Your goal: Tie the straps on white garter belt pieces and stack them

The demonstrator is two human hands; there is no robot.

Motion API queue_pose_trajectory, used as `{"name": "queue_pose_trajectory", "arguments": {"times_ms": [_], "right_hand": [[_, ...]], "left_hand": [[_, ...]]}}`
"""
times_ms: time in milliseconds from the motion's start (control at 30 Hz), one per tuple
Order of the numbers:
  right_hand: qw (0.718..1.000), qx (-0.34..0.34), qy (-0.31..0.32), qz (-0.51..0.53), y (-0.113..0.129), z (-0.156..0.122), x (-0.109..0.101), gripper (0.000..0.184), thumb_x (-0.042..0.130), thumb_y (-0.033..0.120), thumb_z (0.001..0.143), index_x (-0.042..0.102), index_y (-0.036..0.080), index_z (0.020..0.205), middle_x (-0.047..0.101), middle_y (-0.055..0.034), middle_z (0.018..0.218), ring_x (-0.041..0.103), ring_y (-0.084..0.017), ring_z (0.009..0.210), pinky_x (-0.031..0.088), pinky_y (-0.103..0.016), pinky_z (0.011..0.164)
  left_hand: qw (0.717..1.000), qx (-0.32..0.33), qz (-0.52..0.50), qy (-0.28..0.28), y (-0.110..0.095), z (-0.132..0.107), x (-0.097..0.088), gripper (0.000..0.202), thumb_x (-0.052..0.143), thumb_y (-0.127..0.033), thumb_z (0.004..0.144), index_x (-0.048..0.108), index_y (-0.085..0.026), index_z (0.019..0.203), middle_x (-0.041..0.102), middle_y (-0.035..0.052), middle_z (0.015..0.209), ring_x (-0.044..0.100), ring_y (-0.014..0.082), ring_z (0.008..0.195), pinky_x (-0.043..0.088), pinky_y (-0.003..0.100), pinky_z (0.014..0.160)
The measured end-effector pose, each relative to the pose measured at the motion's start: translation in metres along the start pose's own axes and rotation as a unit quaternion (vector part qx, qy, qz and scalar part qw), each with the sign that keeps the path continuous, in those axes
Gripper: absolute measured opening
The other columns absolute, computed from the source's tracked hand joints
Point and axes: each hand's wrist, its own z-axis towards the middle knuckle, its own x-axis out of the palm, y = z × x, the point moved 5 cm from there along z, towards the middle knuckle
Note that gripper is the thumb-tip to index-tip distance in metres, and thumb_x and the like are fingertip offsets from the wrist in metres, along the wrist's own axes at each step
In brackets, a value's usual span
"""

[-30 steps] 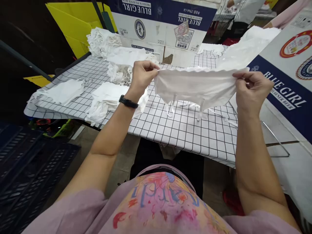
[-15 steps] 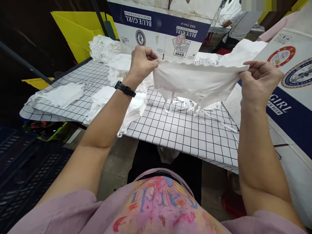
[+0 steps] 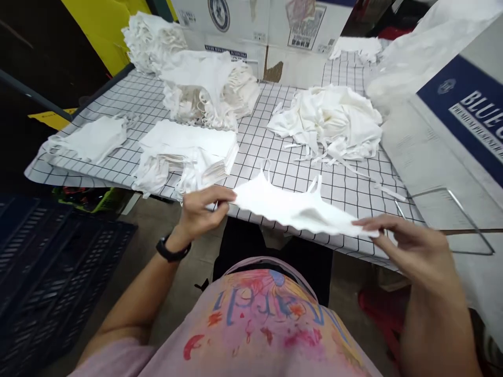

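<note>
- Checked tablecloth [image 3: 253, 147]: more of its middle shows, since the arms have dropped toward the front edge.
- Loose heap of white garments [image 3: 328, 120]: largely screened half a second ago, now uncovered on the table's right side.
- Flat stack of white strappy tops [image 3: 192, 139]: to the left, no longer crossed by the forearm.
- White camisole [image 3: 271, 201]: just swung down from hanging upright to nearly level at the table's front edge, wavy hem toward the wearer; this seems to be a turning-over of the piece. Whether it touches the cloth, I cannot tell.
- Right hand [image 3: 412, 248]: blurred, pinching one hem corner.
- Left hand [image 3: 198, 212]: pinching the opposite corner, thumb below.
- Shoulder straps [image 3: 319, 184]: dangling earlier, now pointing away across the table.
</note>
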Motion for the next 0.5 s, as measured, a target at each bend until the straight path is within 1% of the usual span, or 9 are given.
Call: {"name": "queue_pose_trajectory", "arguments": {"times_ms": [67, 133, 167, 233, 333, 433, 500], "right_hand": [[0.996, 0.060, 0.058, 0.002, -0.017, -0.028, 0.009, 0.007, 0.071, 0.030, 0.084, 0.078, 0.033, 0.085, 0.081, -0.0015, 0.093, 0.079, -0.030, 0.089, 0.065, -0.046, 0.084], [0.990, 0.116, 0.073, 0.011, -0.028, -0.045, 0.014, 0.007, 0.071, 0.035, 0.083, 0.078, 0.037, 0.083, 0.081, -0.0017, 0.093, 0.079, -0.034, 0.089, 0.066, -0.051, 0.084], [0.988, 0.135, 0.072, 0.014, -0.029, -0.051, 0.016, 0.007, 0.071, 0.037, 0.083, 0.078, 0.040, 0.082, 0.081, -0.0014, 0.093, 0.078, -0.035, 0.089, 0.066, -0.053, 0.085], [0.986, 0.148, 0.071, 0.010, -0.023, -0.056, 0.017, 0.009, 0.071, 0.041, 0.081, 0.078, 0.046, 0.081, 0.081, -0.0006, 0.091, 0.078, -0.038, 0.087, 0.066, -0.056, 0.083], [0.984, 0.151, 0.092, -0.001, -0.006, -0.059, 0.018, 0.010, 0.072, 0.045, 0.078, 0.078, 0.053, 0.079, 0.080, -0.0007, 0.090, 0.077, -0.040, 0.082, 0.067, -0.055, 0.075], [0.982, 0.161, 0.101, 0.002, 0.008, -0.060, 0.018, 0.009, 0.073, 0.047, 0.075, 0.078, 0.054, 0.078, 0.080, -0.0015, 0.091, 0.077, -0.041, 0.079, 0.068, -0.053, 0.071], [0.982, 0.172, 0.084, -0.014, 0.011, -0.060, 0.016, 0.006, 0.074, 0.050, 0.072, 0.078, 0.053, 0.074, 0.080, -0.0022, 0.088, 0.077, -0.042, 0.079, 0.068, -0.053, 0.069]], "left_hand": [[0.997, -0.076, -0.023, 0.022, 0.000, -0.034, 0.005, 0.028, 0.063, -0.007, 0.084, 0.076, -0.028, 0.094, 0.079, -0.0008, 0.089, 0.077, 0.0172, 0.082, 0.064, 0.031, 0.074], [0.992, -0.120, -0.028, 0.032, -0.003, -0.056, 0.009, 0.030, 0.062, -0.008, 0.085, 0.076, -0.032, 0.096, 0.079, -0.0004, 0.089, 0.077, 0.0194, 0.083, 0.065, 0.035, 0.076], [0.991, -0.129, -0.026, 0.037, -0.004, -0.062, 0.011, 0.032, 0.062, -0.008, 0.085, 0.076, -0.033, 0.098, 0.079, -0.0001, 0.090, 0.077, 0.0201, 0.083, 0.065, 0.036, 0.076], [0.991, -0.119, -0.013, 0.052, -0.009, -0.070, 0.012, 0.036, 0.063, -0.009, 0.084, 0.075, -0.035, 0.105, 0.078, 0.0007, 0.095, 0.076, 0.0208, 0.086, 0.065, 0.037, 0.075], [0.993, -0.083, 0.025, 0.079, -0.013, -0.079, 0.011, 0.040, 0.064, -0.008, 0.086, 0.073, -0.035, 0.114, 0.078, 0.0024, 0.101, 0.076, 0.0206, 0.090, 0.065, 0.036, 0.079], [0.991, -0.061, 0.074, 0.091, -0.014, -0.088, 0.006, 0.040, 0.062, -0.006, 0.088, 0.073, -0.034, 0.114, 0.078, 0.0033, 0.099, 0.075, 0.0203, 0.088, 0.063, 0.036, 0.079], [0.990, -0.052, 0.099, 0.090, -0.015, -0.093, 0.003, 0.038, 0.062, -0.005, 0.089, 0.072, -0.032, 0.113, 0.078, 0.0040, 0.097, 0.074, 0.0203, 0.084, 0.061, 0.036, 0.076]]}}
